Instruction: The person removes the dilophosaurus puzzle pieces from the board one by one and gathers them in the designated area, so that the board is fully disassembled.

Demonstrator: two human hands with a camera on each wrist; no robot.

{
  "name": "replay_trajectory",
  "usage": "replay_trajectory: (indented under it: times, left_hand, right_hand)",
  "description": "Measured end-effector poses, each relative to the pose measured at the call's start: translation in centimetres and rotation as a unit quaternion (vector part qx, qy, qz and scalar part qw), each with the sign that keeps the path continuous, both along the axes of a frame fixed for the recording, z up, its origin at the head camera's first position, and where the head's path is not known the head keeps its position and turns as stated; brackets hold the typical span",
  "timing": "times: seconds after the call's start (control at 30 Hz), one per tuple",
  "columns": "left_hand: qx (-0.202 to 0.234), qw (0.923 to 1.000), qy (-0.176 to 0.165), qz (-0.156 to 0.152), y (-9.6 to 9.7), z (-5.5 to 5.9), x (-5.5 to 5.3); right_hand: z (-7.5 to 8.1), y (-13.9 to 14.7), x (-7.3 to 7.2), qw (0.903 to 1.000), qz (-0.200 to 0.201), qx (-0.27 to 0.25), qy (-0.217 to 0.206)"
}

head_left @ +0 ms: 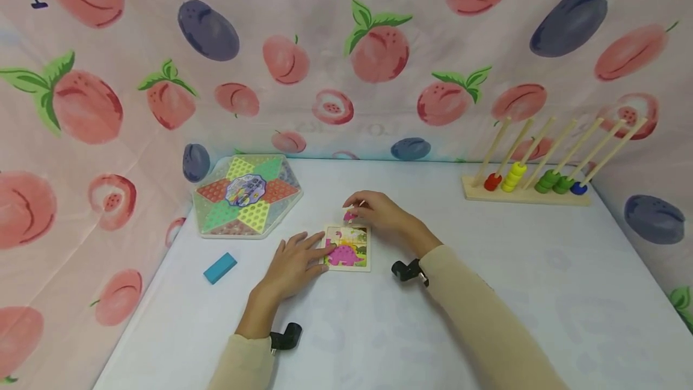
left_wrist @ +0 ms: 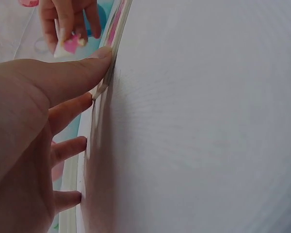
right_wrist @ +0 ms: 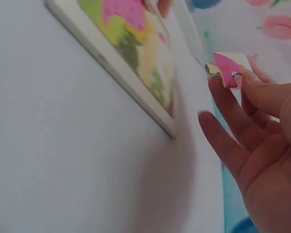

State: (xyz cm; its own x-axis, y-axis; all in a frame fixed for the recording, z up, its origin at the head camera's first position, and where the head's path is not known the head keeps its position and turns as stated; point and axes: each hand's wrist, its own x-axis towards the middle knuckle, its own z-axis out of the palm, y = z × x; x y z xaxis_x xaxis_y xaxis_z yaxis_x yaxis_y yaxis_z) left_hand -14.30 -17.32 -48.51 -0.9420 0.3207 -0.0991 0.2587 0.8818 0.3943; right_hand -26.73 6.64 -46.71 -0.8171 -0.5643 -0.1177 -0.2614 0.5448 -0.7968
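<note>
A square wooden jigsaw puzzle (head_left: pixel 348 262) with a pink dinosaur picture lies flat on the table. My left hand (head_left: pixel 295 262) rests at its left side with fingers spread and fairly straight. The left thumb (left_wrist: pixel 82 73) touches the puzzle's edge, and a forefinger reaches over its picture. Just beyond the far edge, my right hand (head_left: pixel 387 216) holds a small puzzle piece (right_wrist: pixel 228 68) raised above the table. Thumb and fingertips pinch this piece, which shows pink and has a knobbed outline. Part of the puzzle's left side is hidden under the left fingers.
To the back left lies a hexagonal Chinese checkers board (head_left: pixel 246 197). A blue block (head_left: pixel 220 268) sits in front of it. At the back right stands a wooden peg rack (head_left: pixel 527 194) with coloured beads on upright rods. Behind the table hangs a fruit-patterned cloth (head_left: pixel 335 65).
</note>
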Motion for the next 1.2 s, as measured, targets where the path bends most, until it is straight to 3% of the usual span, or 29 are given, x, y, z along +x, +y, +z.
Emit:
replay_trajectory:
  times: [0.2, 0.4, 0.57, 0.73, 1.0, 1.2]
  left_hand:
    - [-0.001, 1.0000, -0.003, 0.003, 0.1, 0.0, 0.0]
    - [0.001, 1.0000, 0.003, 0.002, 0.1, 0.0, 0.0]
    - [0.009, 0.9999, -0.004, 0.006, 0.1, 0.2, 0.0]
    - [0.008, 0.9999, -0.004, 0.005, 0.1, 0.2, 0.0]
    - [0.007, 1.0000, -0.003, 0.003, 0.0, 0.2, 0.0]
    - [0.007, 1.0000, -0.004, 0.003, 0.1, 0.2, 0.0]
  right_hand:
    - [1.9, 2.9, -0.6, 0.9956, -0.047, -0.068, -0.045]
    - [2.7, 5.9, -0.7, 0.9914, -0.080, -0.101, -0.023]
    - [1.7, 8.0, -0.7, 0.9888, -0.102, -0.107, -0.022]
    - [0.3, 9.1, -0.4, 0.9893, -0.118, -0.080, -0.031]
    - [-1.6, 9.1, -0.4, 0.9903, -0.121, -0.052, -0.042]
    - [-2.2, 8.4, -0.2, 0.9884, -0.140, -0.030, -0.051]
